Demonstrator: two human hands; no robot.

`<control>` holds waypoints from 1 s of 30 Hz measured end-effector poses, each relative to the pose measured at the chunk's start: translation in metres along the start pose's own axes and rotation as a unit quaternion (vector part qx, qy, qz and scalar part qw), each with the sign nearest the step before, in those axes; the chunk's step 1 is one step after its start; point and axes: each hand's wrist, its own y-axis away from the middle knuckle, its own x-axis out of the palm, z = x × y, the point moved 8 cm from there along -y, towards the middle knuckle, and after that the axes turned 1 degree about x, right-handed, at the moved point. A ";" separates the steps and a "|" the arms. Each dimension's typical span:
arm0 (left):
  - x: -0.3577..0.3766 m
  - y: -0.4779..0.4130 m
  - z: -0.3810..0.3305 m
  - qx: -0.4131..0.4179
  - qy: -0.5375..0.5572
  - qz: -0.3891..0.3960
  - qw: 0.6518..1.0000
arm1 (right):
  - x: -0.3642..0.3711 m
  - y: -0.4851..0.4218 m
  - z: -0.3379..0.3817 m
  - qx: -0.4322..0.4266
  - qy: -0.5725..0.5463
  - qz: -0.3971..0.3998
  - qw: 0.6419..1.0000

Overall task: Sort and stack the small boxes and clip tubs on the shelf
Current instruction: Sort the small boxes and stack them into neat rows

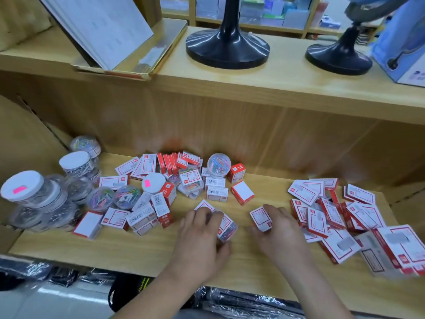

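Red-and-white boxes are scattered all over the wooden shelf (pixel 138 254). There's a mixed heap (pixel 161 199) mid-left and a looser pile (pixel 326 208) on the right. The clip tubs (pixel 30 192) are stacked at the far left.

Right hand (pixel 280 229) pinches one small box (pixel 260 218), label up. Its long edge runs roughly away from the person, tilted slightly left.

Left hand (pixel 202 229) is curled over a clear clip box (pixel 227 230), thumb at its near side. A second box corner pokes out past the fingers.

Key relation: the right pile sits just beside the right hand, on its outer side, so that box probably goes there with a short move. The tubs are well apart to the left and nearer the left hand, so the clear clip box likely heads that way.
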 end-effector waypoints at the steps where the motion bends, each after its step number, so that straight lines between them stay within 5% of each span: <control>1: 0.000 0.001 -0.001 0.008 0.011 0.000 1.000 | 0.001 0.000 0.000 0.000 0.011 -0.002 1.000; 6: -0.032 0.013 0.004 0.012 0.131 -0.052 0.990 | -0.008 -0.002 0.013 -0.016 -0.017 -0.029 0.999; 11: -0.072 0.026 0.021 -0.010 0.151 -0.130 0.980 | -0.019 -0.005 0.046 -0.042 -0.150 -0.036 0.987; 19: -0.090 0.059 0.045 -0.070 0.188 -0.149 0.968 | -0.018 -0.003 0.114 -0.128 -0.243 -0.016 0.961; 30: -0.162 0.073 0.153 -0.191 0.078 -0.262 0.943 | -0.004 -0.012 0.219 -0.217 -0.269 0.049 0.937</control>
